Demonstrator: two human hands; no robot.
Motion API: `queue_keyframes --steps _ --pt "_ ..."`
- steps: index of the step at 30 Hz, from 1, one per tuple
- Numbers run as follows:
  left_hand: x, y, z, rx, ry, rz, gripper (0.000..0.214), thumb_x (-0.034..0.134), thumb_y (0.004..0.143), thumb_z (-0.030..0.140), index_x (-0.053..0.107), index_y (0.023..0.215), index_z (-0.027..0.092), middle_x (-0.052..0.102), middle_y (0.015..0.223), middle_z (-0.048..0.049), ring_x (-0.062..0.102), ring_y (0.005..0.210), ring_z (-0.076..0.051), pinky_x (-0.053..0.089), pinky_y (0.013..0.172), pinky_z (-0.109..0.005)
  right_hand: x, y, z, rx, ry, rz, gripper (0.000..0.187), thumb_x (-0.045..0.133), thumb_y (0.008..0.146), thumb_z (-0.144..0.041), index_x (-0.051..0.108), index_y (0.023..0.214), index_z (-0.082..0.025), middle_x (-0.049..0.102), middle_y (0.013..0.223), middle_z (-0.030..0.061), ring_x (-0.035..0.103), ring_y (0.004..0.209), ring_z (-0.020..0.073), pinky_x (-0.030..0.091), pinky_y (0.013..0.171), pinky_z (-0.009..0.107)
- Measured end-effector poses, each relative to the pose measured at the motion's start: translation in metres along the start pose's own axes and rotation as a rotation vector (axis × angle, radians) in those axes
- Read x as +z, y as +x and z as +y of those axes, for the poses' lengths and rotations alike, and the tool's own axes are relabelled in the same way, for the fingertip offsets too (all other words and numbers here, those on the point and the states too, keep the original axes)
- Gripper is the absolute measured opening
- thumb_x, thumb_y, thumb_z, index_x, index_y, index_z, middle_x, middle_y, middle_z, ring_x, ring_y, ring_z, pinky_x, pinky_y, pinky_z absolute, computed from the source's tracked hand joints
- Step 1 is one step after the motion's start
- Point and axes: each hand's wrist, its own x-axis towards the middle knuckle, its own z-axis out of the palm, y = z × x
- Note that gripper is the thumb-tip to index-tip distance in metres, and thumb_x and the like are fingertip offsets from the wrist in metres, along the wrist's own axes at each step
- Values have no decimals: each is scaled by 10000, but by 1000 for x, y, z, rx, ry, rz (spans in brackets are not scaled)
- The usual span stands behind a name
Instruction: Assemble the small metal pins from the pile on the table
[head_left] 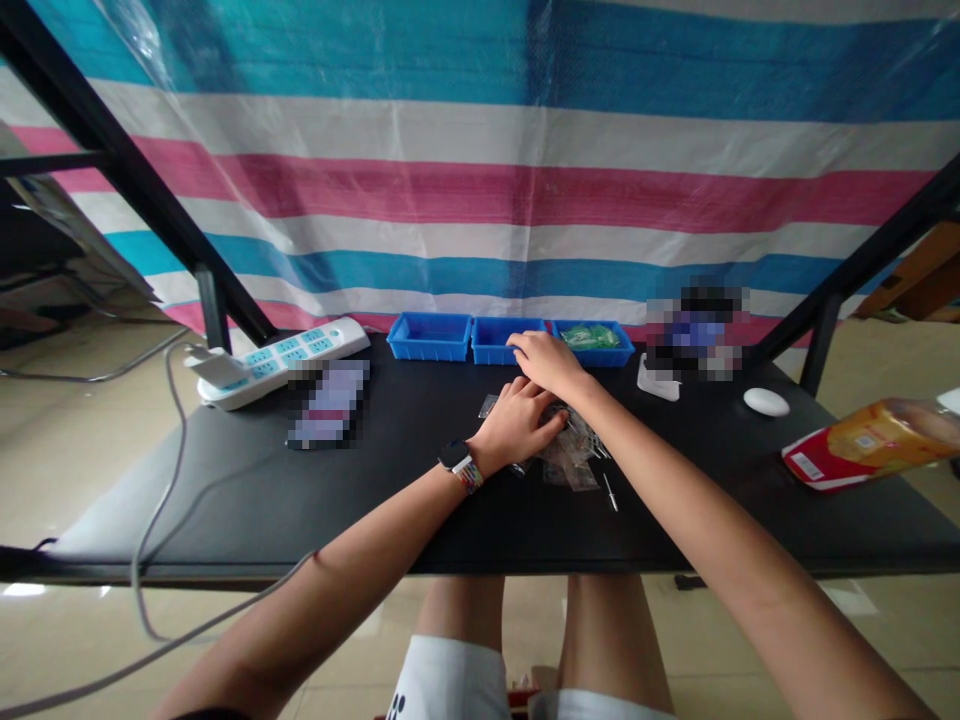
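My left hand (517, 430), with a watch (454, 458) at its wrist, rests palm down on a pile of small clear plastic bags (574, 460) and silvery rivet-like pins. Its fingers are spread, the thumb apart. My right hand (551, 362) reaches across above it, to the front of the middle blue bin (495, 350). The right fingers are bent together; what they hold, if anything, is hidden. One loose rivet-like pin (611, 493) lies in front of the pile. Green packets (592, 337) fill the right blue bin (621, 352).
The left blue bin (430, 346) stands beside the middle one. A white power strip (292, 355) with a plugged-in cable and a blurred phone (330, 400) lie left. On the right are a white mouse-like object (766, 402) and a drink bottle (870, 440) lying tilted near the edge.
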Motion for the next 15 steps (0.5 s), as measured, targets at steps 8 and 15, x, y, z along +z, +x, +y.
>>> queue_keyframes --steps 8,15 --pt "0 0 0 -8 10 -11 352 536 1058 430 737 1187 171 697 1251 -161 585 1205 -354 511 1027 -523 -11 -2 -13 49 -53 -66 371 441 1070 -188 734 1296 -216 778 1247 172 725 1130 319 534 935 418" --pt "4 1 -2 12 -8 18 340 551 1036 389 748 1177 150 716 1285 -180 607 1257 -378 502 1090 -552 -6 0 -21 5 -31 38 399 514 1025 -162 658 1397 -159 720 1334 180 697 1182 315 551 967 405"
